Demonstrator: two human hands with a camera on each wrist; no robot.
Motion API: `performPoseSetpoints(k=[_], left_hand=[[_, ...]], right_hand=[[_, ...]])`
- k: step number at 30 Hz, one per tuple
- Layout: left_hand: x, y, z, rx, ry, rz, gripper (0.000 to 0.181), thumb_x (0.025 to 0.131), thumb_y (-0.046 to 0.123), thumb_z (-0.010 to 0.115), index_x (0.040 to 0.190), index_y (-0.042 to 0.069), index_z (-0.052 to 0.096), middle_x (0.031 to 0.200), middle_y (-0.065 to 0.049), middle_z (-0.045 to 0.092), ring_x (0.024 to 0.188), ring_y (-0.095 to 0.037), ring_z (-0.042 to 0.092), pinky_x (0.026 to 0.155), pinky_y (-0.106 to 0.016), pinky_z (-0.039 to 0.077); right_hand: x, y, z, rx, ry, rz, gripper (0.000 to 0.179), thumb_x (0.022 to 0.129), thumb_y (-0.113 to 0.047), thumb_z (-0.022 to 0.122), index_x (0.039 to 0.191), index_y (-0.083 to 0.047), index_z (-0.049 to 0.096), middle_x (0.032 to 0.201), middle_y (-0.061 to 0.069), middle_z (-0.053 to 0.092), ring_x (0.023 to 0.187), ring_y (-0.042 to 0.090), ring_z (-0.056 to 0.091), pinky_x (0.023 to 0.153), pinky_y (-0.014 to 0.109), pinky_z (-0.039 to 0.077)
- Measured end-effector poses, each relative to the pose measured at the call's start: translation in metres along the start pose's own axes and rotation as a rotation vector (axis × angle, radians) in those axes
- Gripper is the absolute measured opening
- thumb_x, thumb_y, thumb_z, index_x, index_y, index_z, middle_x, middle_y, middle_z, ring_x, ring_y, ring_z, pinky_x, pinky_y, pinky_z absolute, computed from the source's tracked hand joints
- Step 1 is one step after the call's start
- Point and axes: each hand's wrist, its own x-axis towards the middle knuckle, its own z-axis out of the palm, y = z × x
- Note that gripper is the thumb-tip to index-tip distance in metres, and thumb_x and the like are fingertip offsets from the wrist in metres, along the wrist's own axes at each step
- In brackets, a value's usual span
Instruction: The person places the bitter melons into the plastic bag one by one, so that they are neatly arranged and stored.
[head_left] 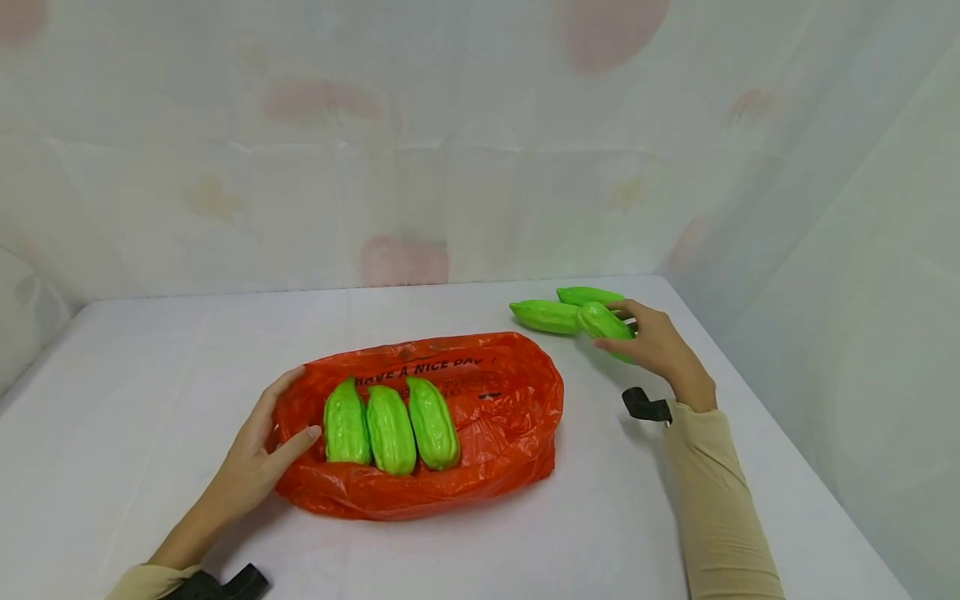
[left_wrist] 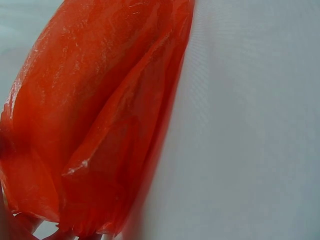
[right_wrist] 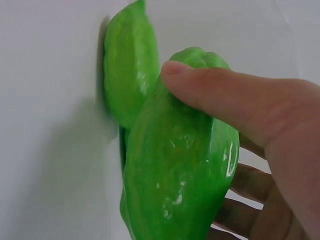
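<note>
My left hand (head_left: 251, 454) holds the left end of a red plastic bag (head_left: 517, 417), thumb over the near side and fingers at the far edge. Inside the bag, three ridged green gourds (head_left: 390, 431) lie side by side with their tips pointing away. At the back right, my right hand (head_left: 652, 337) grips another green gourd (right_wrist: 180, 155), its thumb across one end and the other fingers round the far side. This gourd overlaps two more like it, one pointing left (head_left: 545, 316) and one behind (head_left: 588, 295).
A white cloth covers the table (head_left: 600, 517), whose right edge runs down past my right sleeve. Behind it hangs a pale patterned curtain (head_left: 480, 200). The bag's mouth is spread wide and faces up, with black print on its inner back wall.
</note>
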Motion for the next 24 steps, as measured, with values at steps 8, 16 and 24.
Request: performPoseSetpoints(k=[8, 16, 24], left_hand=[[0.000, 0.000, 0.000, -0.003, 0.002, 0.011, 0.071, 0.095, 0.004, 0.059, 0.157, 0.019, 0.025, 0.149, -0.007, 0.040, 0.121, 0.005, 0.047, 0.091, -0.005, 0.042], [-0.001, 0.001, 0.000, -0.002, 0.001, 0.008, 0.072, 0.095, 0.003, 0.059, 0.157, 0.020, 0.025, 0.148, -0.008, 0.040, 0.121, 0.005, 0.047, 0.089, -0.006, 0.044], [-0.001, 0.001, -0.001, 0.002, 0.001, 0.012, 0.072, 0.095, 0.003, 0.058, 0.157, 0.021, 0.025, 0.149, -0.008, 0.040, 0.120, 0.004, 0.048, 0.089, -0.006, 0.044]], right_hand=[[0.000, -0.011, 0.000, 0.032, -0.009, -0.010, 0.070, 0.088, -0.034, 0.075, 0.144, -0.002, 0.045, 0.138, 0.027, 0.054, 0.120, 0.044, 0.058, 0.096, 0.054, 0.051], [-0.002, -0.024, -0.002, 0.046, -0.019, -0.009, 0.072, 0.089, -0.037, 0.073, 0.144, -0.002, 0.045, 0.139, 0.026, 0.053, 0.121, 0.043, 0.058, 0.096, 0.053, 0.052], [-0.006, -0.041, -0.004, 0.086, -0.046, -0.012, 0.074, 0.089, -0.039, 0.073, 0.146, -0.003, 0.043, 0.140, 0.024, 0.053, 0.120, 0.042, 0.059, 0.098, 0.052, 0.052]])
